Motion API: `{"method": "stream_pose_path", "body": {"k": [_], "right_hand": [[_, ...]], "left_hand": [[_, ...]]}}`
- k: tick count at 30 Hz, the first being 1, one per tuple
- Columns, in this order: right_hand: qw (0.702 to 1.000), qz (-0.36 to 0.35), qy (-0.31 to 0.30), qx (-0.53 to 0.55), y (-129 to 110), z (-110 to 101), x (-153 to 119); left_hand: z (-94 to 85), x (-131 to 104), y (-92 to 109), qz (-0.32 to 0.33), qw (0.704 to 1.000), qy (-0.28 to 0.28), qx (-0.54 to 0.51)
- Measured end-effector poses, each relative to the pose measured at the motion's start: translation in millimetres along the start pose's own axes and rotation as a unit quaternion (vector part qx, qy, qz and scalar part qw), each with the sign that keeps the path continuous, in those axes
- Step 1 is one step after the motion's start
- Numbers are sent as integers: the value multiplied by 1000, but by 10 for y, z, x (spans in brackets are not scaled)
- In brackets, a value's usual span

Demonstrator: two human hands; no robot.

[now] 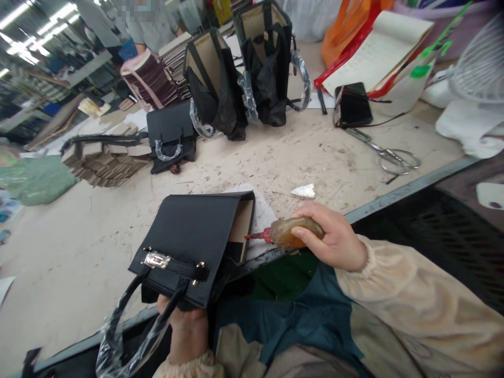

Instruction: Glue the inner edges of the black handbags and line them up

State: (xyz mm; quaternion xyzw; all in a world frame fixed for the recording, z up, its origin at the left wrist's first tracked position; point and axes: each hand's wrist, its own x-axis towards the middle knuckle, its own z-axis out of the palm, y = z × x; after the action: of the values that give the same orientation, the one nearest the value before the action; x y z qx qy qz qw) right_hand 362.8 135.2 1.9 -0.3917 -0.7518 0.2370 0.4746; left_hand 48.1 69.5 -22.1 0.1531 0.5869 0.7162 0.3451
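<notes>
A black handbag (pixel 192 220) lies tilted at the table's near edge, its metal clasp and plastic-wrapped handles toward me. My left hand (pixel 185 313) is under the front of this bag and holds it from below; the bag hides most of the fingers. My right hand (pixel 331 233) is wrapped round a squeeze bottle (pixel 293 232) of amber glue with a red nozzle. The nozzle tip points left at the bag's open side, where the tan lining shows. Whether the tip touches the bag I cannot tell. White paper (pixel 262 210) lies partly beneath the bag.
Black bags (pixel 214 84) stand at the back of the table (pixel 315 157), near stacked pieces (pixel 110 160). At the right are scissors (pixel 396 160), a phone (pixel 354 104), a notepad (pixel 381 50) and a fan (pixel 480 63). A person (pixel 153 29) is across the table.
</notes>
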Motion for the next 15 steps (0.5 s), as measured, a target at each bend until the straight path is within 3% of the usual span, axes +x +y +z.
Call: {"method": "stream_pose_path", "body": {"k": [6, 15], "right_hand": [[999, -2, -32, 32, -40, -29, -14], [998, 22, 36, -36, 110, 43, 45]], "left_hand": [[74, -59, 40, -20, 999, 39, 12], [111, -80, 89, -32, 998, 44, -18]]}}
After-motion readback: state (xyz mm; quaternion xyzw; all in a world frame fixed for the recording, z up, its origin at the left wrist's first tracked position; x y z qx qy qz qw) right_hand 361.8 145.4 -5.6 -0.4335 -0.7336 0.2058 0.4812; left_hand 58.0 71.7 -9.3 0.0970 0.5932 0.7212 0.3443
